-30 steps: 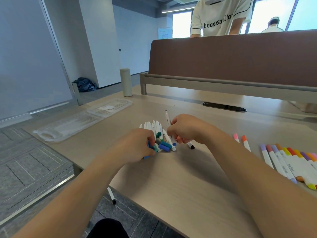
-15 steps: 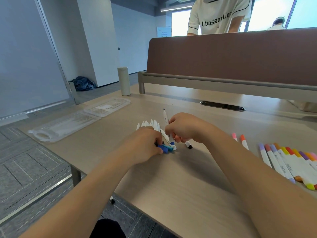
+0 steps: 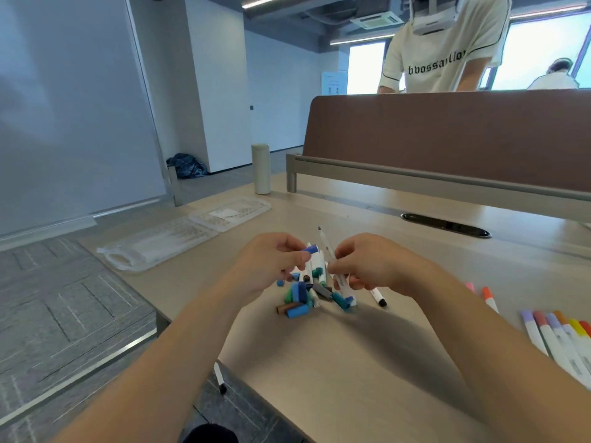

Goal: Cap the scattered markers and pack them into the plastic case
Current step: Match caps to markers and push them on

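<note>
Pale wood desk (image 3: 367, 362) filled the near and right of the view, with a brown divider (image 3: 447, 135) along its far side and a person (image 3: 444, 49) in a white shirt standing behind that. The desk's left edge ran slantwise from far left to near middle, with grey carpet beyond it. A stray marker (image 3: 220, 377) lay on the floor just off that edge. Bare desk top lay open between the forearms on the near side of the pile (image 3: 300, 298), and again between the pile and the plastic case (image 3: 179, 241).

The case lay opened flat at the far left of the desk, close to the edge and well apart from both hands. A row of capped markers (image 3: 556, 334) lay side by side at the far right.

Half a second before, the left hand (image 3: 268, 266) had been lying low with its knuckles over the pile. Now it was lifted clear above it, so the loose blue, teal, brown and grey caps showed, mixed with uncapped white barrels. The right hand (image 3: 374, 266) had risen a little too and kept its hold. Its fingers were curled round the lower barrel of a white marker (image 3: 326, 246), whose bare tip pointed up and away.

Thumb and forefinger of the left hand pinched a blue cap (image 3: 309, 249), held just left of that marker's barrel and below its tip. A black-tipped marker (image 3: 377, 297) lay on the desk just right of the right hand.
</note>
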Available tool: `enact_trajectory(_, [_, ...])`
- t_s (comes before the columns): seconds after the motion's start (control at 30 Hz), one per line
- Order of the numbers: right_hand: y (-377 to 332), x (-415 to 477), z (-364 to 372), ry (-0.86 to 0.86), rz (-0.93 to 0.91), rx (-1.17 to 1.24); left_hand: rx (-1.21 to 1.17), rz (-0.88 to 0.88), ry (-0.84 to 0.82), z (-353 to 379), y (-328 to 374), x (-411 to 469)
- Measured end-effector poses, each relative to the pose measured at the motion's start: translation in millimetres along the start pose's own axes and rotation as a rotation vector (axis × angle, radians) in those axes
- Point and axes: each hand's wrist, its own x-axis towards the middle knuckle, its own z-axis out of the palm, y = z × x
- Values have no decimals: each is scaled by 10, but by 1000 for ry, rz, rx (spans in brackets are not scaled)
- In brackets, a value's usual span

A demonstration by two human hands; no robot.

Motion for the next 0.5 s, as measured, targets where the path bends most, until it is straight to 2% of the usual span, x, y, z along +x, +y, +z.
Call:
enact_trajectory(0.27, [-110,-99,-6,-67,-38,-42,-231,-38,37,-146,-55,80])
enact_trajectory(0.5, [-122,-117,-16,-109,-45,-65,-205,-28,45,-147,-49,82])
